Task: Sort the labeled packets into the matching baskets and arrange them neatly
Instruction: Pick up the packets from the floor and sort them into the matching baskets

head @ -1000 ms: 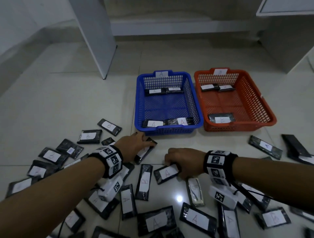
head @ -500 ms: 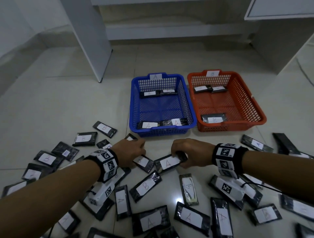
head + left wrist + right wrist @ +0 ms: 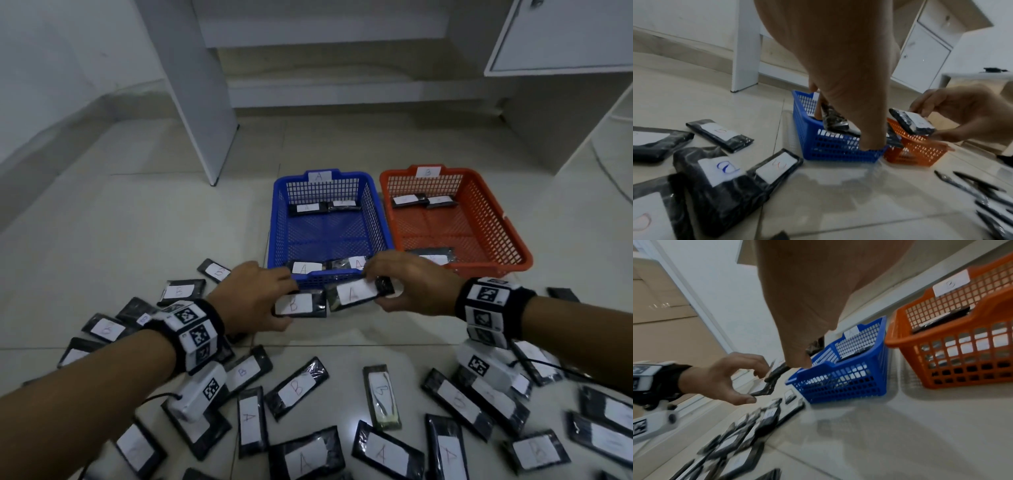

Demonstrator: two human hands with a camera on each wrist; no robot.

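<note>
My left hand (image 3: 260, 298) holds a black packet labelled B (image 3: 299, 304) just in front of the blue basket (image 3: 275, 222), which carries an A tag. My right hand (image 3: 407, 287) pinches a black packet labelled A (image 3: 356, 292) beside it, also lifted off the floor. In the left wrist view the B packet (image 3: 833, 120) sits between thumb and fingers, and the A packet (image 3: 912, 121) hangs in the right hand (image 3: 953, 116). The orange basket (image 3: 513, 250), tagged B, stands right of the blue one. Both baskets hold a few packets.
Several labelled black packets (image 3: 294, 387) lie scattered over the tiled floor near me, left, centre and right. A white desk leg (image 3: 202, 102) stands behind left of the baskets, and a white cabinet (image 3: 561, 37) at the back right.
Both hands have lifted their packets off the floor and carried them forward to the blue basket's near edge. The view has moved closer to the baskets.
</note>
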